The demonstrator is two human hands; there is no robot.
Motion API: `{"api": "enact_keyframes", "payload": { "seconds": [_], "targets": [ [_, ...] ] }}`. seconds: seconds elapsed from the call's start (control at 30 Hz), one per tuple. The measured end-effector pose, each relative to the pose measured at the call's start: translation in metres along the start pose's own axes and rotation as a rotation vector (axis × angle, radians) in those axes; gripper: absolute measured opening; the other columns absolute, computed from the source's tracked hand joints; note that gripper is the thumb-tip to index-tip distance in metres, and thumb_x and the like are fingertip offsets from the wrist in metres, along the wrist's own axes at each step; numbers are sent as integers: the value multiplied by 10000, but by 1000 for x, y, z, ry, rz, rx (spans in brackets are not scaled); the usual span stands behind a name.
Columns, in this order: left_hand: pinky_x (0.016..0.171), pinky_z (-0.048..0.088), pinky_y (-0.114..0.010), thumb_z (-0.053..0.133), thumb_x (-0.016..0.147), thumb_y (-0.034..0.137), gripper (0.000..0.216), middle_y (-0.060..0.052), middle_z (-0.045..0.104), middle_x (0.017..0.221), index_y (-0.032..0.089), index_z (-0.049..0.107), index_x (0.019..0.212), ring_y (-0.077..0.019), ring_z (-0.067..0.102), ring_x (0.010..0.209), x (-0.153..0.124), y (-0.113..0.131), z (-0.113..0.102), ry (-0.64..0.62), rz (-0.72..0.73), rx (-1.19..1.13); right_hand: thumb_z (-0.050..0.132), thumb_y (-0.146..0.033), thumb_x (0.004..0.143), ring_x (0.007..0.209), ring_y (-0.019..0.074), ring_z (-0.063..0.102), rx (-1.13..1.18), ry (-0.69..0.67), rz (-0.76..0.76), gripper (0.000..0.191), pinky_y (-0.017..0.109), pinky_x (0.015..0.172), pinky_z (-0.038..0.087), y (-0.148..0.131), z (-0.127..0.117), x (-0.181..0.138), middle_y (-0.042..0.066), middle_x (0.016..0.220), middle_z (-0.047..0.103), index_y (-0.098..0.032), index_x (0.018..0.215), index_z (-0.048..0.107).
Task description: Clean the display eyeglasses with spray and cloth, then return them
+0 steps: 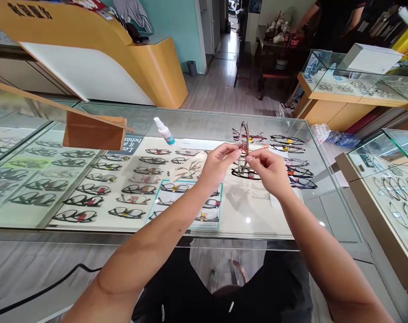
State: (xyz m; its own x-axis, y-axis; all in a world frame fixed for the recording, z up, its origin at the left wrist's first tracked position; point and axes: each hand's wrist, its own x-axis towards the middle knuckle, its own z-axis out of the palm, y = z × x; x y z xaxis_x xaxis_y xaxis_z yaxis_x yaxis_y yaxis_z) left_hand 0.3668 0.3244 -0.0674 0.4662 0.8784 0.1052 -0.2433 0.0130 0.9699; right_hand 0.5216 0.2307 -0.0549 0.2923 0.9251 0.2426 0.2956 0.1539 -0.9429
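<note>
A pair of eyeglasses (245,133) is held up on edge above the glass display case (244,222). My left hand (220,163) pinches it from the left, and my right hand (267,170) pinches it from the right, the fingertips of both close together near its middle. Its lower part overlaps the frames lying under the glass, so its full outline is hard to make out. A crumpled pale cloth (197,162) lies on the glass just left of my left hand.
A white spray bottle (164,131) stands on the case at the back. A brown wooden box-like piece (93,132) juts in at the left. Rows of eyeglasses (126,211) lie under the glass. Another person (336,18) stands beyond, near a white box (372,58) on another case.
</note>
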Motion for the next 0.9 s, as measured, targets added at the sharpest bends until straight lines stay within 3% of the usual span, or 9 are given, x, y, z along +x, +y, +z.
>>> {"api": "enact_keyframes", "payload": {
  "seconds": [0.17, 0.37, 0.47, 0.57, 0.73, 0.83, 0.9],
  "targets": [
    [928, 512, -344, 852, 810, 461, 229, -37, 785, 1071, 253, 778, 870, -222, 675, 1031, 2, 1, -2, 26, 62, 76, 711, -500, 945, 579, 119, 389, -35, 31, -2, 329, 271, 574, 308, 5, -5, 3, -55, 634, 495, -174, 938, 755],
    [879, 492, -327, 782, 877, 470, 240, -23, 735, 937, 237, 725, 875, -213, 663, 944, 5, -1, -7, 31, 115, 198, 651, -519, 983, 563, 148, 578, -85, 107, 74, 350, 266, 599, 398, 7, -17, 6, -15, 620, 678, -179, 1046, 707],
    [934, 492, -333, 738, 903, 496, 271, -42, 760, 1028, 228, 703, 919, -233, 687, 1046, 5, -1, -9, -3, 113, 264, 617, -546, 1007, 502, 142, 528, -203, 180, 90, 371, 277, 549, 387, 9, -24, 7, 26, 723, 771, -193, 1071, 712],
    [951, 486, -342, 700, 922, 479, 256, -46, 760, 1031, 223, 691, 927, -224, 674, 1008, 5, 0, -11, -16, 122, 346, 604, -519, 1022, 564, 164, 576, -273, 312, 51, 353, 313, 600, 478, 14, -32, 12, 68, 900, 830, -205, 1122, 728],
    [924, 489, -341, 714, 920, 478, 262, -35, 740, 955, 218, 692, 893, -214, 656, 955, 6, -2, -9, -73, 117, 337, 625, -367, 1004, 875, 205, 711, -243, 477, -152, 281, 351, 772, 550, 13, -36, 15, 105, 1239, 788, -241, 1255, 635],
    [946, 497, -341, 774, 877, 510, 307, -42, 745, 981, 213, 705, 909, -222, 669, 1000, 5, -4, -4, -89, 77, 220, 673, -353, 975, 812, 169, 677, -225, 499, -183, 226, 326, 721, 514, 7, -24, 9, 78, 1240, 751, -254, 1161, 593],
    [943, 498, -336, 803, 859, 519, 326, -38, 733, 967, 211, 711, 911, -221, 673, 1005, 4, -5, -2, -87, 70, 180, 699, -393, 969, 730, 147, 630, -215, 427, -141, 206, 314, 682, 490, 4, -13, 4, 44, 1127, 748, -252, 1082, 601]
  ]
}}
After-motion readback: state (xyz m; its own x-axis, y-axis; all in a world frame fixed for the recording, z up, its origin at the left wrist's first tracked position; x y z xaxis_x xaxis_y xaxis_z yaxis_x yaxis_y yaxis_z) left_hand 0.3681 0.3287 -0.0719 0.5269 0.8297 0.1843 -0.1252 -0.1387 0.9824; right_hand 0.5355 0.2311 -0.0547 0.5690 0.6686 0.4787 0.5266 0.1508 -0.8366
